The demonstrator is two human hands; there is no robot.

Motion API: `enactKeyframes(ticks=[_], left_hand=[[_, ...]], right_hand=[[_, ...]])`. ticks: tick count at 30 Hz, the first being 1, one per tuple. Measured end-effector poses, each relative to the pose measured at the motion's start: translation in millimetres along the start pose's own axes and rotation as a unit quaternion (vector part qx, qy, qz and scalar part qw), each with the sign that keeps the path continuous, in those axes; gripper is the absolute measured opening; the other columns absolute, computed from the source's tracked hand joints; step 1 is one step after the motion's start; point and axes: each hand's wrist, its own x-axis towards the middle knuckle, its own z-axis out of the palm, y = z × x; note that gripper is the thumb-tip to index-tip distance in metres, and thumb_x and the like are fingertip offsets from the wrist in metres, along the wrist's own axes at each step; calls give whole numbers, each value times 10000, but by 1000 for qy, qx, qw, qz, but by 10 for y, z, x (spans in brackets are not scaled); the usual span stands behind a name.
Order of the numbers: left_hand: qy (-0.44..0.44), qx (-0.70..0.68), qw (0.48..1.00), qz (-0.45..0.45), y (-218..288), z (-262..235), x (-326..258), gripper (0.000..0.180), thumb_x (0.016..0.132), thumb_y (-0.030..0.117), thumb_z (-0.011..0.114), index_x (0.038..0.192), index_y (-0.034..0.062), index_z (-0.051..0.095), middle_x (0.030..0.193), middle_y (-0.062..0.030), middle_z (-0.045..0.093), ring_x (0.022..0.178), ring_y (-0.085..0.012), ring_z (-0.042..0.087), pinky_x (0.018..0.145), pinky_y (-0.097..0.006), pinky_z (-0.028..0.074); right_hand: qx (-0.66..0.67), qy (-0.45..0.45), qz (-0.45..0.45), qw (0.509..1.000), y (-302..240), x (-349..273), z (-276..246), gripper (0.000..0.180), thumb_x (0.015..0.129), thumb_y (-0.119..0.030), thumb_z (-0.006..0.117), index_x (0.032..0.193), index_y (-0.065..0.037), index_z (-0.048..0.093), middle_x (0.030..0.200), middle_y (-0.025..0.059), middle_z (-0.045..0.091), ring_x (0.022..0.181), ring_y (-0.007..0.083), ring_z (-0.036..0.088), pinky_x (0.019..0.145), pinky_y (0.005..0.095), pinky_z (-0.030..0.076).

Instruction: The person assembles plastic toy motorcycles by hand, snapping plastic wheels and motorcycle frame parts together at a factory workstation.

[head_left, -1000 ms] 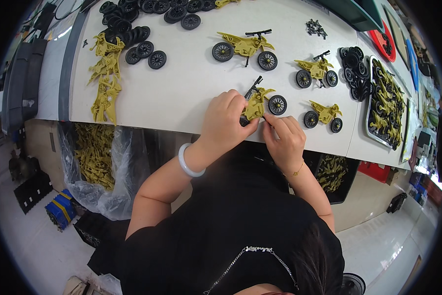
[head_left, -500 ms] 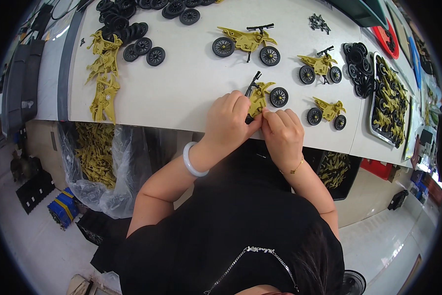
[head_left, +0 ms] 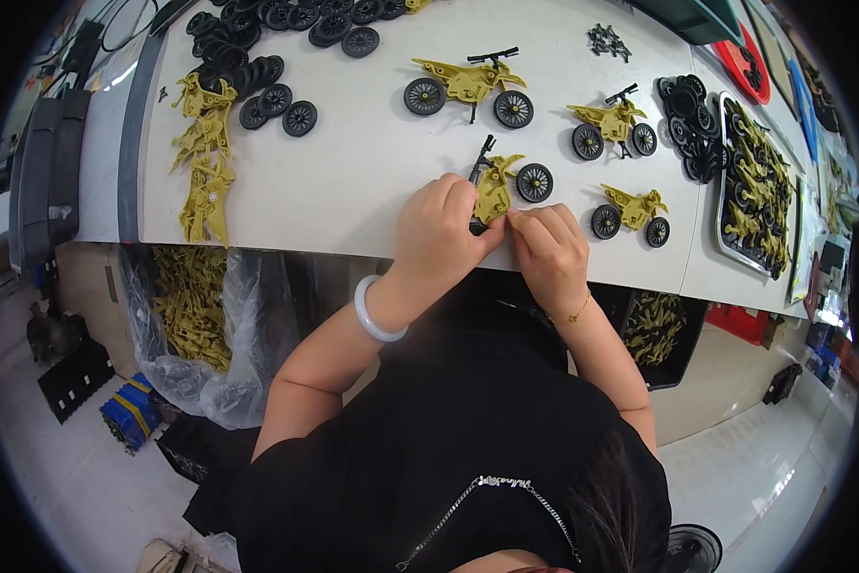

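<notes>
My left hand (head_left: 436, 227) is closed round a yellow toy motorcycle (head_left: 492, 194) at the table's near edge. The bike has black handlebars pointing up and one black spoked wheel (head_left: 534, 182) at its right; my fingers hide its left end. My right hand (head_left: 551, 250) is closed in a pinch close to the lower side of the bike body, and what its fingertips hold, if anything, is hidden. Beyond stands a larger toy motorcycle (head_left: 467, 84) with two wheels and handlebars. Two smaller ones, an upper (head_left: 613, 122) and a lower (head_left: 630, 207), lie to the right.
Yellow body parts (head_left: 205, 196) and loose black wheels (head_left: 299, 117) lie at the left. More wheels (head_left: 689, 124), small black parts (head_left: 609, 41) and a metal tray (head_left: 723, 239) of parts are at the right. Below the table hang a plastic bag (head_left: 248, 329) and a black bin (head_left: 673, 372).
The whole view has shifted slightly. My left hand still grips the toy motorcycle and my right fingertips have moved only a little beside it.
</notes>
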Motion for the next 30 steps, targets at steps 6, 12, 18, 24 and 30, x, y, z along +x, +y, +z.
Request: enactKeyframes(ticks=[6,12,18,24,30], left_hand=[[5,3,1000,8,15,-45,42,322,607,143,800,742,39,528,705,-78,542,648,-270,550,562,-360,454],[-40,-10,999,15,-118,-301,146,335,634,131,792,910,28,631,908,-85,601,852,-277,558,747,-371,460],[-97,1,995,4,-223,-502,277,397,640,126,787,1010,43,669,1061,-109,596,1047,-300,531,899,-391,431],[-66,29,997,-8,-70,-606,225,309,685,57,731,990,55,679,1144,-118,591,1166,-336,501,973,-417,406],[-46,-27,997,55,294,-540,106,253,694,21,702,943,44,664,1063,-121,621,1075,-335,564,937,-424,439]], right_hand=[[7,-5,29,1000,-10,-2,-23,151,682,27,659,817,-25,616,765,60,566,682,226,523,608,322,455],[67,-4,27,997,-9,148,-383,418,677,-91,748,1075,-37,632,924,90,615,794,261,562,715,352,475],[-39,-53,6,998,741,1186,-388,161,811,-102,640,962,-62,680,915,111,648,888,303,596,779,398,483],[-209,-101,-42,972,1416,2414,365,158,812,-53,559,876,-73,702,895,100,686,919,289,654,758,382,539],[-294,-207,-105,927,1431,2512,263,139,803,-85,580,860,-78,707,868,109,697,873,285,675,735,377,548]])
